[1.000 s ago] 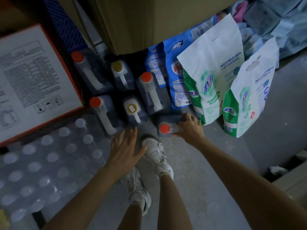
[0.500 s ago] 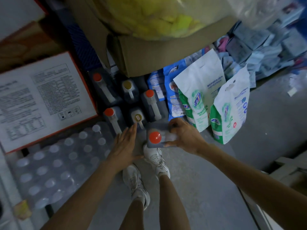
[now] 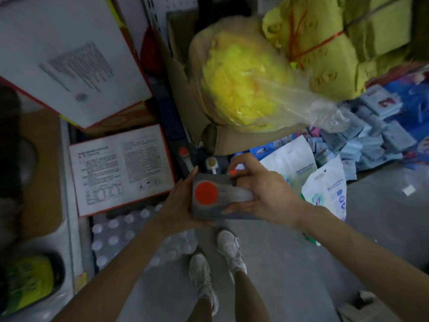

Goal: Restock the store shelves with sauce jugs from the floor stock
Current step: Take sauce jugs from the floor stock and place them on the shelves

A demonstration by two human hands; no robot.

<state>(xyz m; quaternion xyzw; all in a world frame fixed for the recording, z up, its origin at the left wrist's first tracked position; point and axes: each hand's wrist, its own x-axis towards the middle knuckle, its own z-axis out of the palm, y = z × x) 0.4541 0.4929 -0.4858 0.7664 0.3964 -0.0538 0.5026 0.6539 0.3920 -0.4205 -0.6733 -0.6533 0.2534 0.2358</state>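
Observation:
A dark sauce jug [image 3: 210, 208] with a red-orange cap and a pale handle is lifted off the floor at the frame's middle. My right hand [image 3: 264, 194] grips its handle, fingers curled round it. My left hand [image 3: 180, 205] presses flat against the jug's left side, fingers straight. More jugs stand on the floor behind it: one with a red cap [image 3: 183, 151] and one with a yellow cap [image 3: 211, 162]. The others are hidden by my hands and the lifted jug.
White printed cartons [image 3: 120, 168] sit at the left, above a shrink-wrapped pack of bottles [image 3: 120, 231]. A cardboard box with a yellow-filled plastic bag [image 3: 243, 84] overhangs the jugs. White detergent bags [image 3: 325, 189] stand to the right. My shoes [image 3: 229, 249] are on the grey floor.
My right hand raised the red-capped jug from the floor toward me. My left hand moved from hovering over the floor to the jug's side. The view tilted upward.

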